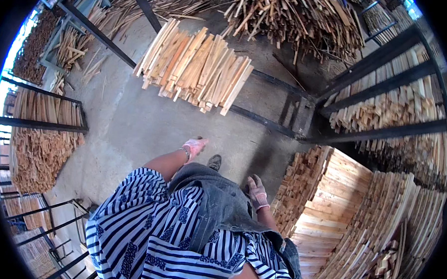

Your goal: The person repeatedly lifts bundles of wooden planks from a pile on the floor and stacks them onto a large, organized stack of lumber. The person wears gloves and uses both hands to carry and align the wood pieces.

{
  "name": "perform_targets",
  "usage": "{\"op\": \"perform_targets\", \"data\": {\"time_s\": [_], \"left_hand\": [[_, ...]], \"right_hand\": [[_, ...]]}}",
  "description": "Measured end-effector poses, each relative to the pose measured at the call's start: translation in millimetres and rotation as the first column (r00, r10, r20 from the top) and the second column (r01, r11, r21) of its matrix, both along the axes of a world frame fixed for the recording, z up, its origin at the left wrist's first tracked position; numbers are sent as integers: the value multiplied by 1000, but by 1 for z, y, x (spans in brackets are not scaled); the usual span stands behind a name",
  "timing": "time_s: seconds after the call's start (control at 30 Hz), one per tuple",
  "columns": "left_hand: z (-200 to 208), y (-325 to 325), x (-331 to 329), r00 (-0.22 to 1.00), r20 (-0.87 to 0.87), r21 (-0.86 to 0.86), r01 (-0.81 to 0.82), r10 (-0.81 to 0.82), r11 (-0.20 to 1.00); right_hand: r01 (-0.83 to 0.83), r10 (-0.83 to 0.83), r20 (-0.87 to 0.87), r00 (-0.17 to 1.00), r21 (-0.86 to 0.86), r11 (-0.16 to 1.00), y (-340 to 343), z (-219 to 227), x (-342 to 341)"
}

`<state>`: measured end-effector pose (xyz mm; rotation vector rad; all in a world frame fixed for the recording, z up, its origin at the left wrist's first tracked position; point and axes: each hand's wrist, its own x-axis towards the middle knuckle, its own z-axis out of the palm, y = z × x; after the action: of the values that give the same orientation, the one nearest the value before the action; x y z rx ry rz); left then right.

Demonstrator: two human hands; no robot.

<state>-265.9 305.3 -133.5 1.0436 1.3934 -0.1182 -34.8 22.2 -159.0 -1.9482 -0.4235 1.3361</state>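
My left hand (196, 147), in a pink and white work glove, hangs in front of my body above the concrete floor, its fingers stretched out and nothing seen in them. In a similar pale pink glove, my right hand (257, 192) is lowered at my right side, fingers a little apart and holding nothing visible. Nearest to it is a stack of short wooden pieces (300, 186). Ahead, beyond both hands, light wooden strips (195, 66) lie side by side in a row across a dark metal rack (267, 121). Neither hand touches the wood.
Stacked planks (335, 184) stand close on my right. Black metal frames (383, 132) hold more wood beyond them. A large loose heap of thin sticks (298, 16) lies at the back. Another racked stack (44, 142) stands at left. My shoe (214, 162) is on the concrete floor (123, 119).
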Motion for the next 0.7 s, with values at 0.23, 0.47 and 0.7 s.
{"op": "perform_targets", "data": {"time_s": [0.23,0.47,0.7], "left_hand": [[-40,72,-47,924,163,-93,-335,346,938],[-88,127,-36,908,159,-316,-324,387,892],[-90,195,6,874,-118,-60,-480,472,875]], "right_hand": [[17,-18,-88,996,-13,1000,141,-18,25],[-67,63,-103,993,-34,997,276,-80,75],[-201,189,-137,972,-77,977,413,-145,96]]}}
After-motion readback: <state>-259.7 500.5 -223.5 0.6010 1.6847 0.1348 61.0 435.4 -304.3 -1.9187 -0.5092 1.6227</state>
